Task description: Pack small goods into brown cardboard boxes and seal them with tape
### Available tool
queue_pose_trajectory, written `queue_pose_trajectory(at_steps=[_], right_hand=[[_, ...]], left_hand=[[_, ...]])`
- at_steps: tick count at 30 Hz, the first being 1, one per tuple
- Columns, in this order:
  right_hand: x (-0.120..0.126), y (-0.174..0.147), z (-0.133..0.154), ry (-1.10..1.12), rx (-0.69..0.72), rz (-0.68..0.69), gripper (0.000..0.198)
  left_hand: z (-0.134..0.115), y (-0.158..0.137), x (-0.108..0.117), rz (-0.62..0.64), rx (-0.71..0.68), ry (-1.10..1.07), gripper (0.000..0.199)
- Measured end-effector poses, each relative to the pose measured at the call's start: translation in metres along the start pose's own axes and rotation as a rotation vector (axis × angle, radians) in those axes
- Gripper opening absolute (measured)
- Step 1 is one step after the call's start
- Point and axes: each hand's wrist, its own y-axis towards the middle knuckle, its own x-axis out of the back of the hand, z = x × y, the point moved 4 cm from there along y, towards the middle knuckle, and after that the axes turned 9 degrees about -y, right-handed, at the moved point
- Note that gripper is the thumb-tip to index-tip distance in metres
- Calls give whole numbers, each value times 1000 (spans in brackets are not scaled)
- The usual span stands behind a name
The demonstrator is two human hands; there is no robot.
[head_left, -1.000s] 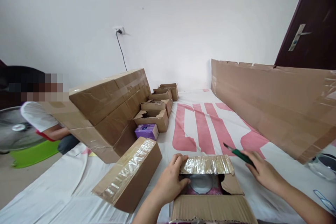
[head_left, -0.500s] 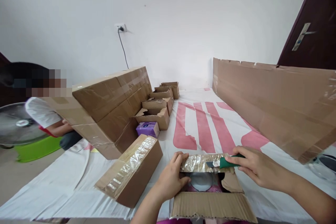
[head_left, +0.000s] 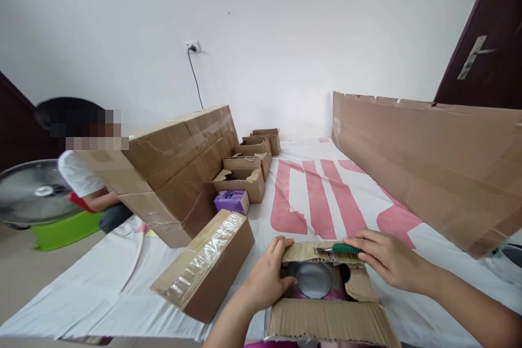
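Observation:
Directly before me sits an opened cardboard box, its near flap folded out toward me. Inside it shows a round, pale translucent lid or disc with pink-purple material around it; the rest of the contents is hidden. My left hand grips the box's left edge, thumb inside the opening and fingers over the far corner. Between the fingers of my right hand is a green utility knife, blade out and pointing left, lying along the box's far flap.
A taped carton lies to the left. Behind it are a purple box, several opened cartons and a stack of cartons. A cardboard panel stands at right. A person crouches at left near a fan.
My right hand has shifted slightly left with the knife, which now lies flatter along the far flap. My left hand keeps its grip on the box. The view has turned slightly left.

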Motion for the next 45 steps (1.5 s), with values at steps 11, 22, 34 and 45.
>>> queue_pose_trajectory(at_steps=[11, 22, 34, 45], right_hand=[[19, 4, 25, 20, -113, 136, 35], [-3, 2, 7, -90, 177, 6, 35], [-11, 4, 19, -230, 268, -107, 35], [-9, 2, 34, -419, 328, -179, 30]], left_hand=[[2, -3, -2, 20, -2, 20, 68], [-3, -7, 0, 15, 21, 62, 64], [-7, -9, 3, 19, 19, 149, 53], [-58, 28, -7, 129, -535, 674, 29]])
